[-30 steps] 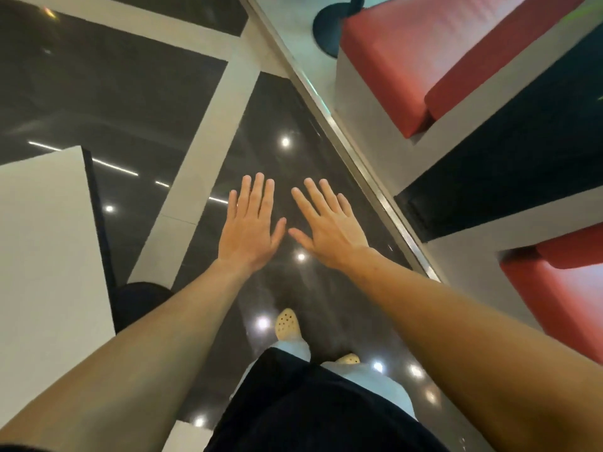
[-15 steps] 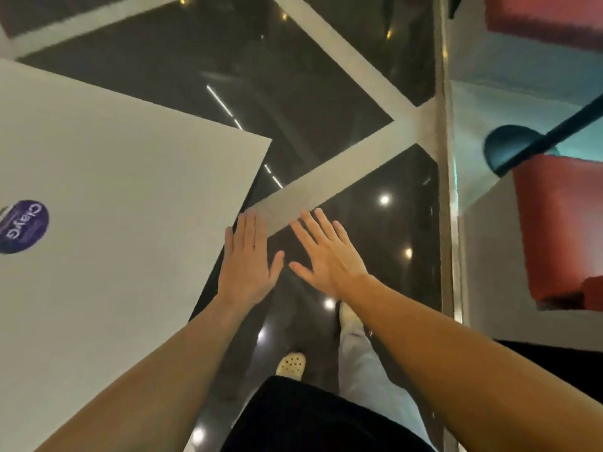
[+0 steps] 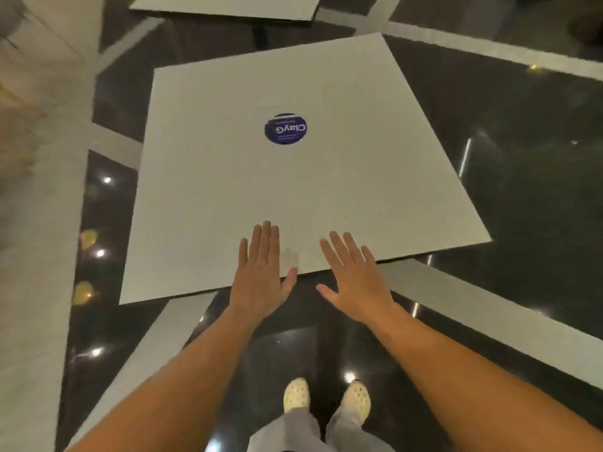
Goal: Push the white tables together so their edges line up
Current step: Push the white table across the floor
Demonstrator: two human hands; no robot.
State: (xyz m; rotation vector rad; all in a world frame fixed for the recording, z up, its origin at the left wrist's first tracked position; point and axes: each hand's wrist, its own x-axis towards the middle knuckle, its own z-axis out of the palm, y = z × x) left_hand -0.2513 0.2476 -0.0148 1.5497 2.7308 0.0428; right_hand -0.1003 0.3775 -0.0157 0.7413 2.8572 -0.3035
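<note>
Risk sits in the skew; the near white table (image 3: 326,177) lies angled and apart from the far table (image 3: 225,6); your left hand (image 3: 259,275) and right hand (image 3: 357,278) hover flat at its near edge, fingers (image 3: 267,236) spread, holding nothing; an uneven shove could twist it further.

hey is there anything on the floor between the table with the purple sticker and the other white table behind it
Nothing visible. Only bare dark floor separates the near white table from the far white table; a dark post, likely the far table's leg, stands under it. Both hands are open at the near edge.
</note>
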